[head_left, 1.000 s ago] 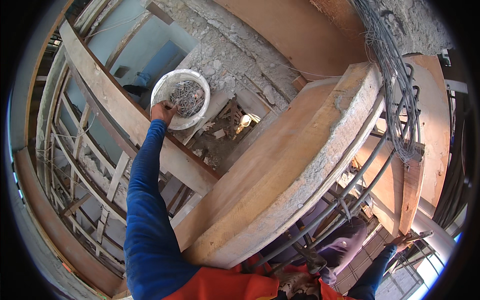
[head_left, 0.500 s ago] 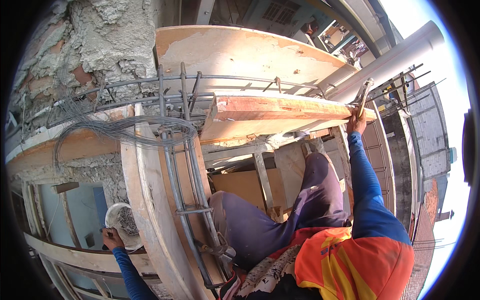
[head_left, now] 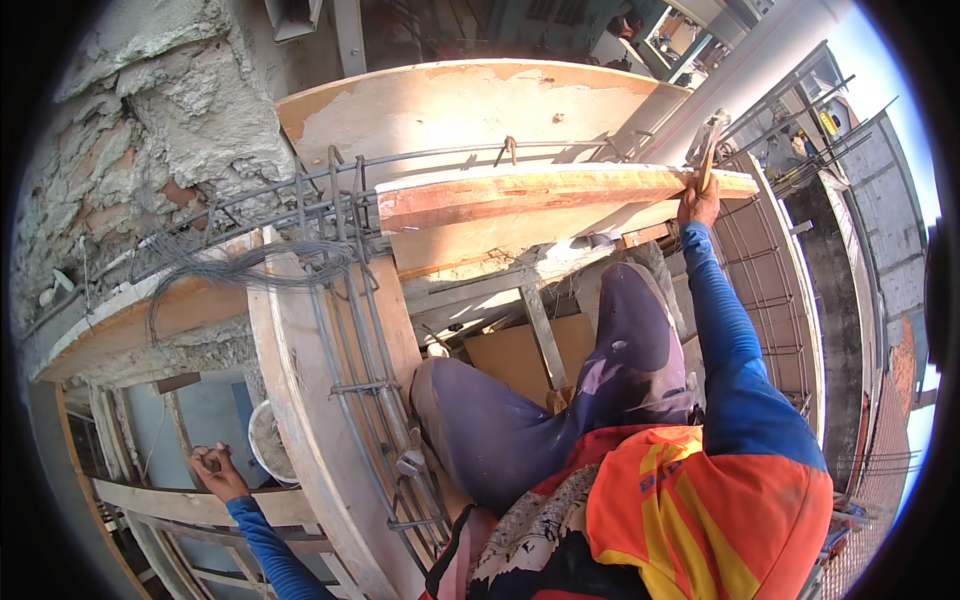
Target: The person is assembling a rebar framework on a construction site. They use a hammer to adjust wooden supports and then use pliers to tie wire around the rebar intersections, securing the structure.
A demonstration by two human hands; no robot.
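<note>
My right hand (head_left: 699,204) is closed round the wooden handle of a hammer (head_left: 708,140), at the right end of a thick wooden board (head_left: 520,198). The hammer's metal head points up, away from me. Low on the left, my left hand (head_left: 214,468) has its fingers curled in; whatever they may hold is too small to make out. Beside that hand, apart from it, is a white bucket (head_left: 268,445), partly hidden behind an upright form board (head_left: 300,400).
Steel reinforcing bars (head_left: 375,370) run along the form boards next to my legs. A coil of thin wire (head_left: 250,265) lies over them. Broken concrete wall (head_left: 170,130) stands at left. A plywood sheet (head_left: 470,100) and a thick pale pipe (head_left: 750,75) lie beyond the board.
My left hand has come away from the bucket's rim, its fingers now curled. The right hand keeps hold of the hammer at the board's end. The whole view has shifted slightly.
</note>
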